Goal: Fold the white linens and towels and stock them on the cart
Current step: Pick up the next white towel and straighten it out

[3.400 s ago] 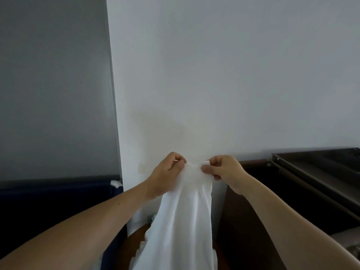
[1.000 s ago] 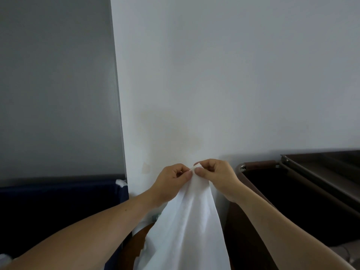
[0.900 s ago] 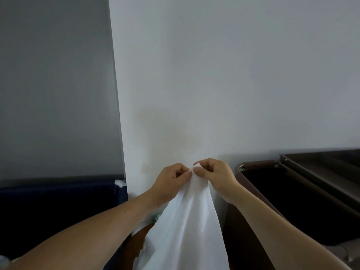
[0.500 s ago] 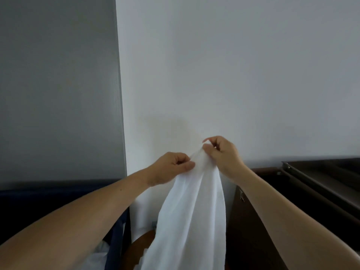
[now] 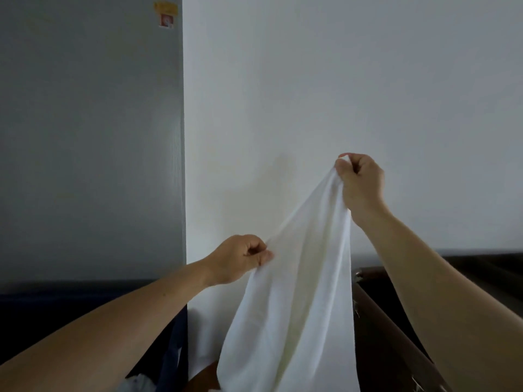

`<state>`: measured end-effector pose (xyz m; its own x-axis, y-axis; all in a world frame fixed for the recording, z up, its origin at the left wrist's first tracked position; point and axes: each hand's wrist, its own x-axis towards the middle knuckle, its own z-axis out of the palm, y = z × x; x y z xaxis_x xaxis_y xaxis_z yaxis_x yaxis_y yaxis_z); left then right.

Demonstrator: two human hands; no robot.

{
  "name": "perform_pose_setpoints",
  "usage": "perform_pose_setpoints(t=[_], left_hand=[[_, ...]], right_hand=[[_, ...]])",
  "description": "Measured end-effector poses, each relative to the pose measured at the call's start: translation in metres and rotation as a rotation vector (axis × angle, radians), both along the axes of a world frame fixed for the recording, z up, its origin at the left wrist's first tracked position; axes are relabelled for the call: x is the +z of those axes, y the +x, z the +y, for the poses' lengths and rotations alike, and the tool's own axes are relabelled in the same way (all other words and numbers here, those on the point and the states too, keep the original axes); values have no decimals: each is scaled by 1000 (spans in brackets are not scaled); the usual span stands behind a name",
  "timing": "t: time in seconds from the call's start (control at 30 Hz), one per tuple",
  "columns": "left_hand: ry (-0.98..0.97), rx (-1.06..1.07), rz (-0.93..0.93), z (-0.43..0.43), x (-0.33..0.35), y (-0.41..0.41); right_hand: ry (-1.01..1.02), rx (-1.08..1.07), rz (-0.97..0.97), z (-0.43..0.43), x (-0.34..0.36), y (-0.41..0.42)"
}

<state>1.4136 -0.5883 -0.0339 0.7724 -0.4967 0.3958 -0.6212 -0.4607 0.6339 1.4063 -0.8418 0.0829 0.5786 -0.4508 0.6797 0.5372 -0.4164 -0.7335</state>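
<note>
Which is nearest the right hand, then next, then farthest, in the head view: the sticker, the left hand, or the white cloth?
1. The white cloth: pinched in the right hand itself, hanging below it.
2. The left hand: lower and to the left, gripping the cloth's edge.
3. The sticker: top left, high on the grey panel.

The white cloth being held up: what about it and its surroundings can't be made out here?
Head view only:
- The white cloth: its lower end is cut off by the bottom edge, so its size is unknown.
- Its edge inside the right hand and left hand: hidden by curled fingers.
- The brown cart: mostly behind the right forearm and the cloth; contents unseen.
- The sticker on the grey panel: too small and blurred to read.
</note>
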Motion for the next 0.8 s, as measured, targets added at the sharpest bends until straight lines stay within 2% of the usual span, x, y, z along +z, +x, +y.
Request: perform_pose_setpoints(t=[0.13, 0.2, 0.3, 0.5, 0.63, 0.8], left_hand=[[115, 19, 65, 10, -30, -1], [107, 10, 68, 7, -39, -5], [5, 12, 85, -5, -42, -13], [-155, -107, 30, -40, -34, -40], [-61, -55, -122, -52, -50, -40], [-84, -64, -19, -60, -80, -48]], right_hand=[[120, -71, -93, -17, 17, -6], [76, -91, -119, -19, 29, -10], [-51, -39, -67, -2, 27, -12], [-100, -16, 36, 8, 4, -3], [-75, -23, 45, 7, 5, -5], [-63, -27, 65, 2, 4, -5]])
